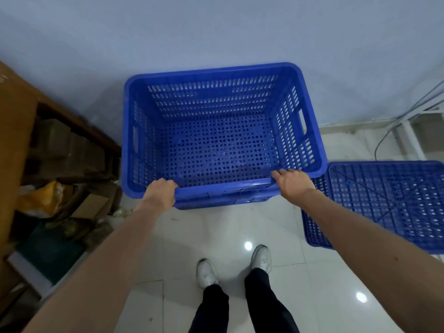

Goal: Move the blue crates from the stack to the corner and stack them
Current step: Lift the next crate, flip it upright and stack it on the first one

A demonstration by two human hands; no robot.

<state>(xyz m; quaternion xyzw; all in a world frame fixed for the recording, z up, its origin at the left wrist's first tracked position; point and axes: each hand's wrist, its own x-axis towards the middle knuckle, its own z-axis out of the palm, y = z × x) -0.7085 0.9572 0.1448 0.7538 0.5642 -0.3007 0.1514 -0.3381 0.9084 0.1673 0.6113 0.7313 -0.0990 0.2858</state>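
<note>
An empty blue perforated crate [216,97] stands upright against the pale wall, open side up. It appears to sit nested on another blue crate [223,203], whose rim shows just below its near edge. My left hand [159,192] grips the near rim toward the left. My right hand [292,182] grips the same rim toward the right. A third blue crate [384,200] lies upside down on the floor at the right, its ribbed bottom facing up.
A brown wooden shelf [21,111] packed with cardboard boxes and bags lines the left side. A white metal frame [408,135] with a cable stands at the back right. My white shoes [206,272] stand on the glossy white tile floor [276,236].
</note>
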